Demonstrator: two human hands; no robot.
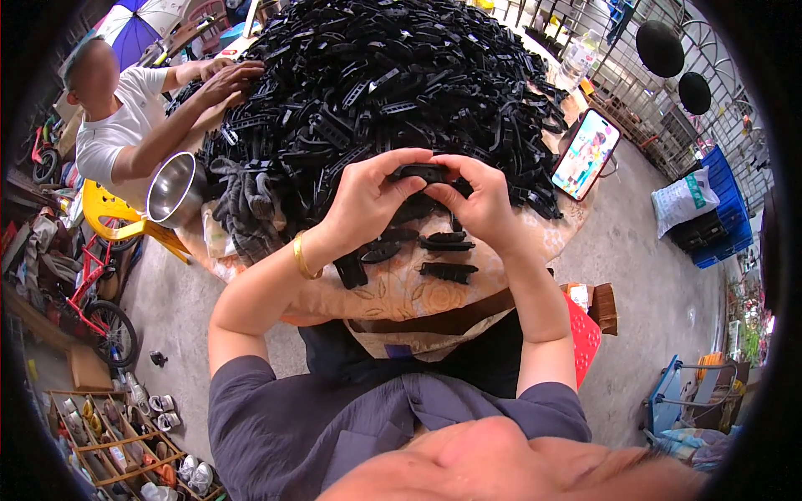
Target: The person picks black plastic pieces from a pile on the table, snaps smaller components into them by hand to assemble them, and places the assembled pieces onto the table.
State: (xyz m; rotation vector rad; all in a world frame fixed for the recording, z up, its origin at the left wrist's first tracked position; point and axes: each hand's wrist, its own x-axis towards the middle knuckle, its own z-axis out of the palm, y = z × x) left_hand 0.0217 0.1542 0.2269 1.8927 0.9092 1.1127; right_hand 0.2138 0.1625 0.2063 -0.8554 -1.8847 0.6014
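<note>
My left hand (368,199) and my right hand (479,199) meet over the near side of the table, both pinching one small, elongated black plastic part (424,173). Fingertips and thumbs of both hands press on its ends, and they partly cover it. Just beyond my hands rises a large heap of similar black parts (368,92). Closer to me, several loose pieces lie apart on the patterned tablecloth (401,305), among them a dark strip (449,272) and another piece (351,271) by my left wrist.
Grey gloves (249,204) lie at the heap's left, near a metal bowl (175,190) on a yellow stool (104,213). To the right rests a lit phone (587,157), with a clear bottle (579,54) beyond. A co-worker's hands (230,79) touch the heap at far left.
</note>
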